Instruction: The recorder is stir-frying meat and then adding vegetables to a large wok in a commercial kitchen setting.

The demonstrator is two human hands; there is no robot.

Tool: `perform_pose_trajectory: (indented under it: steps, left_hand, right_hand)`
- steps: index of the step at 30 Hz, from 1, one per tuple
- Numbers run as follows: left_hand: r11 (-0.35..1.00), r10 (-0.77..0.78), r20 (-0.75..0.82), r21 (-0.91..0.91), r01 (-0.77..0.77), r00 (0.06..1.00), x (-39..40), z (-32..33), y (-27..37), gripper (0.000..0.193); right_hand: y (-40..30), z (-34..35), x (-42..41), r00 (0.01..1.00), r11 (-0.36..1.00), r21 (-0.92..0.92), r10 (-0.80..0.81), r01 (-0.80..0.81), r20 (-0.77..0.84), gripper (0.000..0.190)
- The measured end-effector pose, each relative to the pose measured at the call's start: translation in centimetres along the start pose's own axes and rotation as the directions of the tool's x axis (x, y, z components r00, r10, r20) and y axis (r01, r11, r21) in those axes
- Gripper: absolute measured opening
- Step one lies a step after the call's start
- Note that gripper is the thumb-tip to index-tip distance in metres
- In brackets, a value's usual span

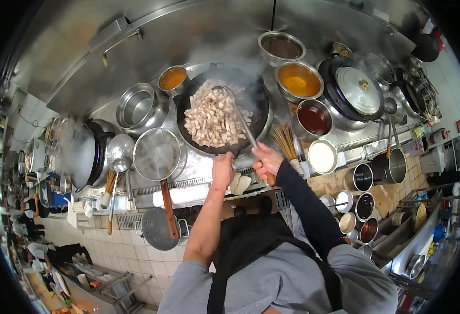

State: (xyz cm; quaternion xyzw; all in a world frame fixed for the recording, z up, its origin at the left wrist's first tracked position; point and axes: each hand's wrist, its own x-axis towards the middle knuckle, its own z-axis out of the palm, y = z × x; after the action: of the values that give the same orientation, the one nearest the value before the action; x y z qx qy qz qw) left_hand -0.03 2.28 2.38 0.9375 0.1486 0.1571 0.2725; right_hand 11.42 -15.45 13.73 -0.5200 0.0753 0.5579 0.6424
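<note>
A large dark wok [263, 114] stands steaming on the stove in front of me. Many pale chopped pieces, apparently meat [214, 117], fill its left and middle part. My right hand [268, 160] is closed around the wooden-ended handle of a long metal ladle [243, 119], whose bowl rests among the pieces at the far side. At the wok's near rim, my left hand [223, 165] is closed on the edge or its handle; a folded pale cloth [240, 184] lies just beside it.
Left of the wok are a wooden-handled strainer [157, 154], a perforated skimmer [120, 151] and steel bowls [135, 105]. On the right stand bowls of orange liquid [299, 80] and dark red sauce [314, 117], a bamboo brush [285, 141] and a lidded wok [358, 90]. People work at far left.
</note>
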Motion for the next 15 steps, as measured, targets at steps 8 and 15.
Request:
perform_pose_trajectory:
  steps: [8,15]
  left_hand:
    - [0.997,0.028,-0.003,0.075,-0.028,1.000,0.3,0.1,-0.7,0.021]
    - [0.999,-0.017,0.026,0.042,0.016,0.999,-0.1,0.2,-0.1,0.014]
  right_hand:
    - [-7.5,0.3,7.9,0.747,0.150,-0.932,-0.645,0.331,0.161,0.054]
    - [-1.4,-3.8,10.8,0.895,0.056,-0.998,-0.447,0.038,0.009,0.062]
